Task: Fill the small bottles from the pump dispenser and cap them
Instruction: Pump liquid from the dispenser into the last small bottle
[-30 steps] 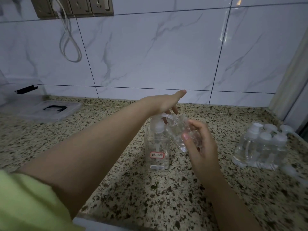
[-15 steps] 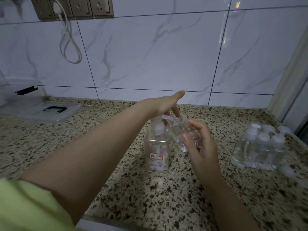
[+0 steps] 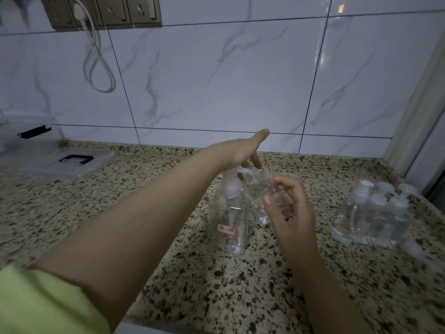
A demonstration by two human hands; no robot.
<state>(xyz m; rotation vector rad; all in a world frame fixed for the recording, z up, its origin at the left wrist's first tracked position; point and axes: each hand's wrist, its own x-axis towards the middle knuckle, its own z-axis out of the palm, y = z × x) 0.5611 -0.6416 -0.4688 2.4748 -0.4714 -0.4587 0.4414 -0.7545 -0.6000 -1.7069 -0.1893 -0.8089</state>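
The clear pump dispenser with a small red-edged label stands upright on the speckled granite counter. The left hand lies flat over its pump head, fingers straight and pressing down, gripping nothing. Just right of the dispenser, the right hand curls its fingers and thumb around a small clear bottle, held tilted with its mouth up at the pump's spout. Well to the dispenser's right, a cluster of small bottles with white caps stands on the counter. Far to its left lies a clear plastic lid with a black handle.
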